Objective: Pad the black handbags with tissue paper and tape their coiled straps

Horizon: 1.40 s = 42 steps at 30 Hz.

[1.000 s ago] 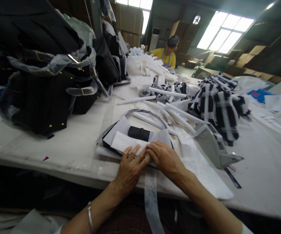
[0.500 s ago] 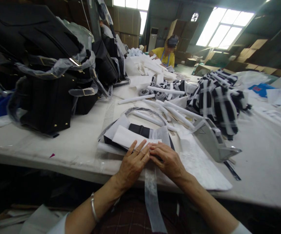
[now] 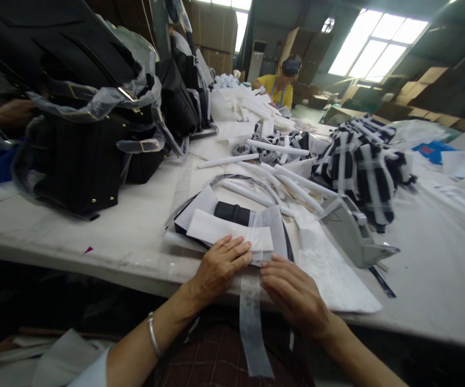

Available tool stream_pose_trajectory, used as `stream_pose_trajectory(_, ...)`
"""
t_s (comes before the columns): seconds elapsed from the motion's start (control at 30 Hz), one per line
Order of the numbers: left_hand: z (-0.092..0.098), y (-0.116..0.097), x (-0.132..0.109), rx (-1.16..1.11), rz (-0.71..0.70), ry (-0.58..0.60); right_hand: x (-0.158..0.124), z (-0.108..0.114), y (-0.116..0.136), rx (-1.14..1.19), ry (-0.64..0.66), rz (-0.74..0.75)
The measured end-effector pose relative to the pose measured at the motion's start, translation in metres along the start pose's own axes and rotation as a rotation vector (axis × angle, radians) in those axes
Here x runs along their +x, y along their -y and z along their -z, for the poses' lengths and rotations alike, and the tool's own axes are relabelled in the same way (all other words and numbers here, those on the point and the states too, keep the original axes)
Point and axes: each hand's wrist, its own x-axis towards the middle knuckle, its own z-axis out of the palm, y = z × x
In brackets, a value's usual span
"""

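Observation:
A flat black bag (image 3: 181, 224) lies at the table's front edge, largely covered with white tissue paper. On it rest a black rolled piece (image 3: 232, 213) and a folded white sheet (image 3: 212, 230). A translucent strip (image 3: 252, 322) runs over the sheet and hangs down past the table edge. My left hand (image 3: 224, 264) lies on the sheet and strip with its fingers stretched out. Just right of the strip, my right hand (image 3: 292, 293) is at the bag's near edge, fingers extended and holding nothing visible; its thumb is mostly hidden.
Black bags with plastic-wrapped straps (image 3: 79, 156) stand at left, where another person's hand (image 3: 17, 114) reaches in. A grey tape dispenser (image 3: 347, 231) is at right. Behind are white tubes (image 3: 297, 185), black-and-white fabric (image 3: 361, 172) and a person in yellow (image 3: 275, 88).
My right hand has moved right and toward me, apart from my left hand. My left hand has shifted slightly, exposing more sheet. Another person's hand has appeared at far left.

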Motion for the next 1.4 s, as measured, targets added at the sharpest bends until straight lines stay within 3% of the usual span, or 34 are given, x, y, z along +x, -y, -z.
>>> stream_pose_trajectory(0.1,-0.002,-0.001,-0.001,-0.002,0.012,0.003,-0.033,0.003,0.016,-0.122,0.233,0.109)
stream_pose_trajectory(0.2,-0.002,-0.002,-0.001,0.012,0.013,-0.006,-0.053,-0.014,0.022,-0.242,0.312,0.091)
stream_pose_trajectory(0.33,-0.005,-0.003,-0.001,0.036,0.015,0.009,-0.049,-0.040,0.023,-0.123,0.131,0.027)
stream_pose_trajectory(0.5,-0.011,-0.006,0.000,0.083,0.049,0.008,-0.033,-0.046,0.038,0.065,-0.057,-0.075)
stream_pose_trajectory(0.9,-0.018,-0.009,0.005,0.177,0.066,-0.027,-0.039,-0.051,0.052,0.100,-0.113,-0.190)
stream_pose_trajectory(1.03,-0.017,-0.010,0.004,0.152,0.068,-0.016,-0.032,-0.046,0.056,0.091,-0.074,-0.181)
stream_pose_trajectory(1.17,-0.017,-0.010,0.003,0.130,0.075,-0.005,-0.012,-0.027,0.055,0.153,-0.008,-0.214)
stream_pose_trajectory(1.4,-0.007,-0.013,0.003,0.009,0.104,-0.037,0.046,0.011,0.015,-0.032,-0.059,-0.147)
